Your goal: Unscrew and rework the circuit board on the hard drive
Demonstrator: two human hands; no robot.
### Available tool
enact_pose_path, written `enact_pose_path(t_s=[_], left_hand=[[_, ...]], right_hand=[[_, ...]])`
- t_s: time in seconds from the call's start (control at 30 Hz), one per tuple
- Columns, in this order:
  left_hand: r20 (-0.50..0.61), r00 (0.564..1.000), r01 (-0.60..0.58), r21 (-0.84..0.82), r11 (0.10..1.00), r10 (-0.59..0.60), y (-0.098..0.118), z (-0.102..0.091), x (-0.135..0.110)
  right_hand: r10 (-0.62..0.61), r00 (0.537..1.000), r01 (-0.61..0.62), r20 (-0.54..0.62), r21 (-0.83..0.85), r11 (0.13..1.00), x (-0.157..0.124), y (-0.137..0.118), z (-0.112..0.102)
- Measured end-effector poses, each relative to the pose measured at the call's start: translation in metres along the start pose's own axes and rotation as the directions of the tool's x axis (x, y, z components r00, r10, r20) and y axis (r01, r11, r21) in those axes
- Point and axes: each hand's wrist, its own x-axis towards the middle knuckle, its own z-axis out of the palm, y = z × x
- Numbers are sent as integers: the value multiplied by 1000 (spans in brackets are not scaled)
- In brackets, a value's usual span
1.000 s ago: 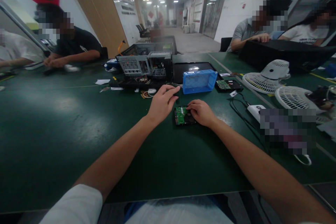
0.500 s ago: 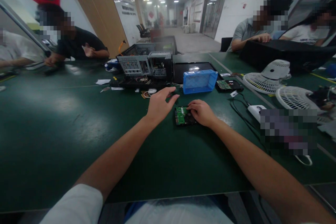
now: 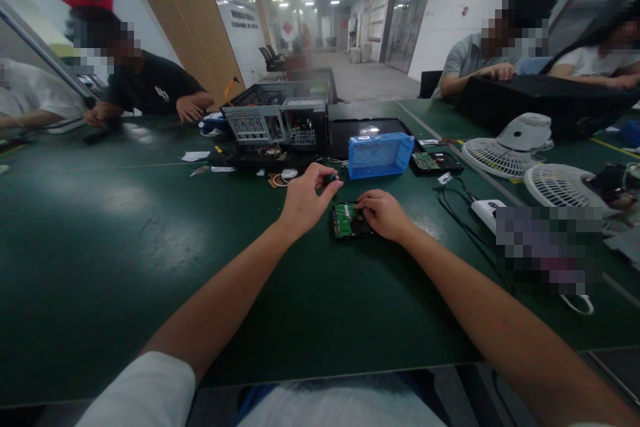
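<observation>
Fingers (image 3: 367, 197) of the right hand (image 3: 387, 217) are bunched on the hard drive (image 3: 357, 225); whether they pinch or only press, I cannot tell. Thumb and forefinger of the left hand (image 3: 306, 203) curve towards each other beside the drive's far left corner, a dark patch between them too small to identify, so any hold there is unclear. The drive lies flat, circuit board (image 3: 343, 221) up, well in from the near edge of the green surface (image 3: 300, 320), nearer than the blue tray (image 3: 381, 155). It should be stiff, dense and smooth-cased, with a fragile exposed board; its side edges offer the safest hold.
</observation>
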Motion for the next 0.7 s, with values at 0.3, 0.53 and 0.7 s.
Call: enact_pose_path(t_s=[0.3,0.53,0.7], left_hand=[[51,986,-166,164,972,160,8,-7,4],[33,970,-239,284,928,240,9,-8,4],[77,969,-246,236,940,235,8,-8,5]], right_hand=[[-5,1000,5,-4,17,1000,0,3,1],[-9,1000,8,3,18,1000,0,3,2],[0,1000,0,5,15,1000,0,2,2]])
